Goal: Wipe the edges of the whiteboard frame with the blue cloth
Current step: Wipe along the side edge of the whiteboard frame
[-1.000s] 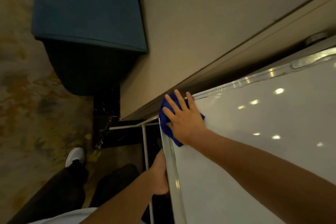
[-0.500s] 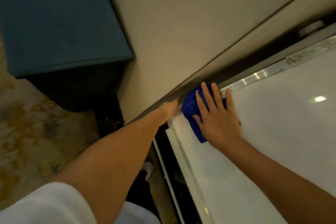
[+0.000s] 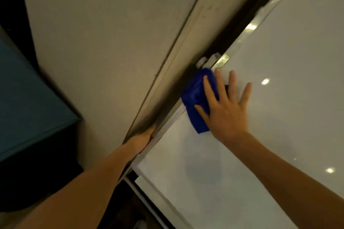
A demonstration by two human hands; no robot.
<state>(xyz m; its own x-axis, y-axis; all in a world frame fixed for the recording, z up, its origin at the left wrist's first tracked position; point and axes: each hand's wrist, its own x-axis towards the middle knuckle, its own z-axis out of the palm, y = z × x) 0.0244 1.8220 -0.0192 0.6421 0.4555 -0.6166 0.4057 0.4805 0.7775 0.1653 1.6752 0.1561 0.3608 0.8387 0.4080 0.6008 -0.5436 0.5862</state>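
Observation:
The whiteboard [image 3: 260,135] fills the right half of the view, glossy white with light reflections. Its metal frame edge [image 3: 167,122] runs diagonally from lower left to upper right. My right hand [image 3: 225,106] lies flat with fingers spread, pressing the blue cloth [image 3: 195,98] against the frame edge just below a metal bracket [image 3: 210,61]. My left hand [image 3: 143,139] grips the frame near the board's corner, its fingers hidden behind the edge.
A beige wall [image 3: 102,42] with a raised moulding strip [image 3: 186,42] stands close behind the board. A teal upholstered block [image 3: 28,102] sits at the left. The board's stand rail [image 3: 149,202] shows at the bottom.
My right hand has slid the blue cloth up along the frame edge toward the metal bracket. My left hand stays on the frame near the corner. The view has tilted upward.

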